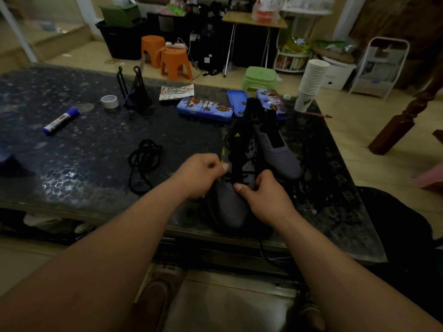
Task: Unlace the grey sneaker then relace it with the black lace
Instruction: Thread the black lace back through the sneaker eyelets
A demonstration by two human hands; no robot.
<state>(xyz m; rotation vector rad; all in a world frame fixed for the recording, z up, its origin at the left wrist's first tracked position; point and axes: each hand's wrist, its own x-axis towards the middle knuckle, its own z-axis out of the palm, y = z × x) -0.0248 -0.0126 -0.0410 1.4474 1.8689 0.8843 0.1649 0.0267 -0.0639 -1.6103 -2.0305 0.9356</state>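
Working at the lower eyelets of the grey sneaker [230, 204], set toe-first at the near edge of the dark surface [84, 164], between both hands. Pinched in the curled fingers of the left hand [203, 173], at the shoe's left side: a strand of the black lace [242, 174]. Clamped on the toe end: the right hand [261, 195], thumb pressed on the upper, fingers curled round the far side.

Seems laced only across the lowest rows, with bare eyelets above. So either late in pulling out or early in threading in; cannot say which. Next, probably: drawing or feeding the pinched strand through a single eyelet, with the shoe held steady and the two ends even.

Coiled to the left, well apart: a loose black lace [143, 159]. Behind and to the right, close by: a second sneaker [275, 144].

Hidden under the hands: the strand's tip and the eyelet in play. Too dim for counting rows. Trailing off the near edge: a dark cord [263, 249], its end out of sight.
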